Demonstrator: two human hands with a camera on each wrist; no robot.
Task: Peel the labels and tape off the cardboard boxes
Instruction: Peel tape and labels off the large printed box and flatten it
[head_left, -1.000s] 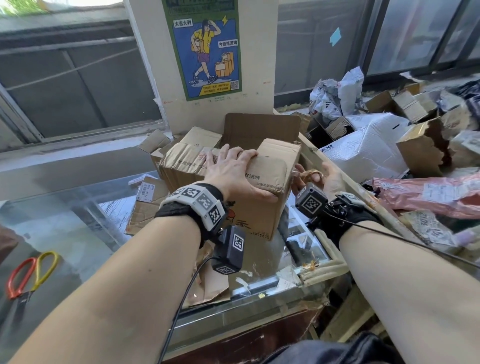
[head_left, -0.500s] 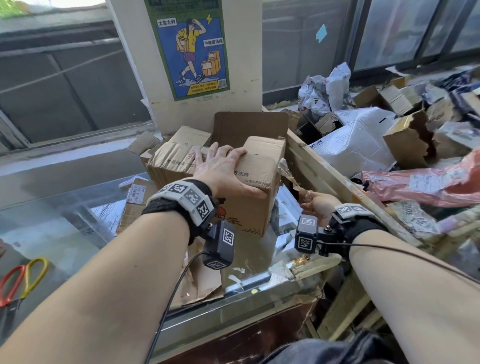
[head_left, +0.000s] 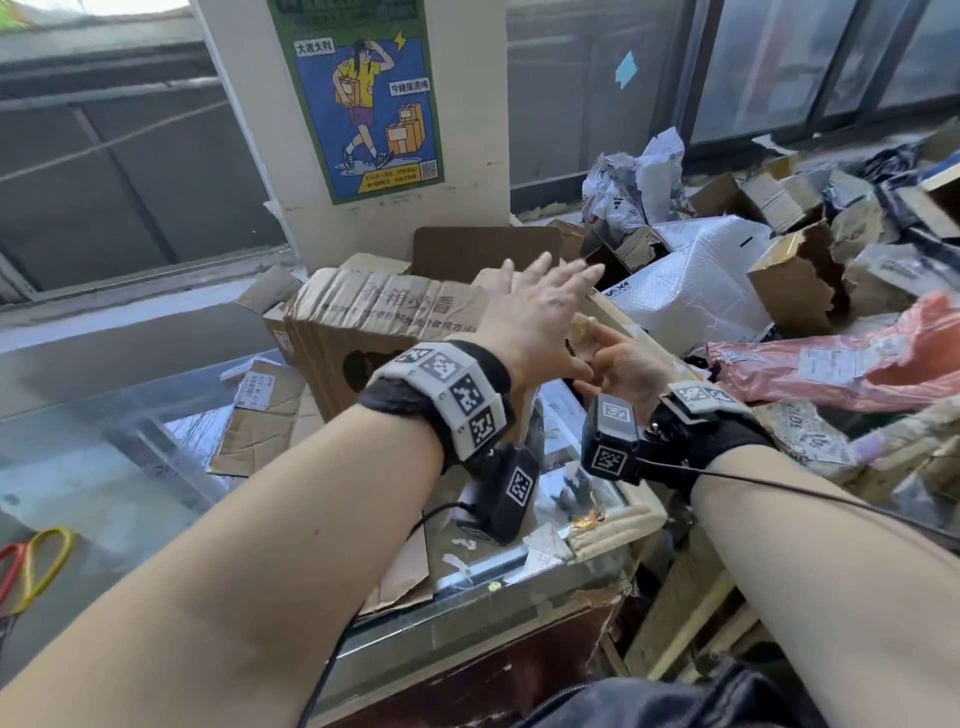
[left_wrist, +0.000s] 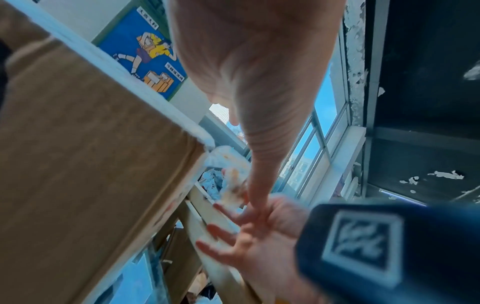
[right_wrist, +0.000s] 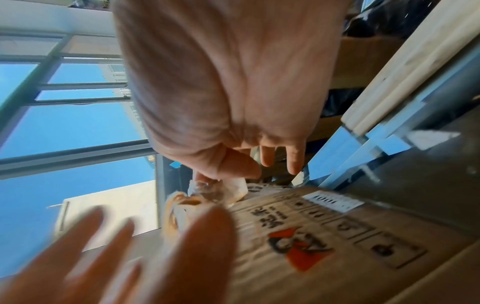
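1. Box (head_left: 395, 332): brown cardboard, creased, printed text along its top edge. It stands on the glass counter (head_left: 104, 467), in front of the pillar that carries the poster (head_left: 363, 93). A second open box (head_left: 483, 249) stands directly behind it.
2. Left hand (head_left: 535, 312): raised over the box's right top corner, fingers straight and spread wide, holding nothing. Whether the palm touches the cardboard cannot be told; the hand is blurred in the right wrist view.
3. Right hand (head_left: 621, 364): just beside the box's right end, close under the left hand. In the right wrist view the thumb and forefinger pinch a crumpled wad of clear tape (right_wrist: 207, 189); the other fingers are loosely extended.
4. Tape: the wad sits at the box's upper right corner. Whether it is still stuck to the cardboard cannot be told.
5. Label (right_wrist: 332, 201): a small white sticker is visible on the box's printed side face, near a red and black logo.
6. Counter: flat cardboard pieces (head_left: 260, 431) lie left of the box, one bearing a white label. Scissors (head_left: 31, 566) with red and yellow handles lie at the far left edge, well apart from the box.
7. Right of the counter: a heap of torn boxes, white mailers (head_left: 691, 291) and a pink bag (head_left: 852, 358).
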